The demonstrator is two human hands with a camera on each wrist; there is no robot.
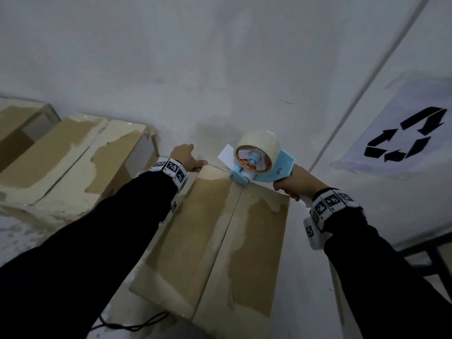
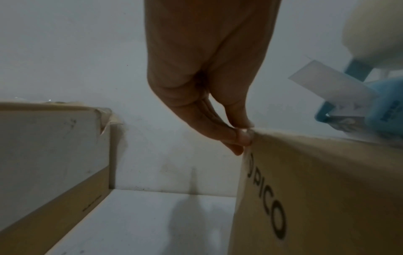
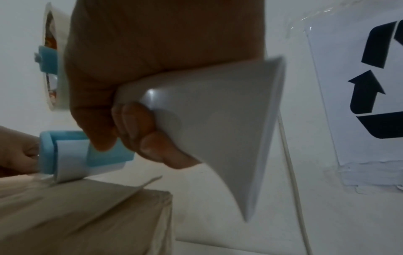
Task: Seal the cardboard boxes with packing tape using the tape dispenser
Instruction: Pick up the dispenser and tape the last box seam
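A closed cardboard box (image 1: 215,241) lies in front of me, its centre seam running away from me. My right hand (image 1: 296,184) grips the white handle of a blue tape dispenser (image 1: 259,165) carrying a pale tape roll. The dispenser's front roller (image 3: 67,155) rests on the box (image 3: 76,215) at the far end of the seam. My left hand (image 1: 188,157) is at the far left corner; its fingertips (image 2: 242,138) pinch that corner of the box (image 2: 327,189), whose side is printed "PICO".
Another cardboard box (image 1: 73,162) with torn old tape stands to the left, a gap of white table (image 2: 163,224) between the two. A further box (image 1: 14,126) is at the far left. A recycling sign (image 1: 406,135) hangs on the wall. A black cable (image 1: 137,324) lies near me.
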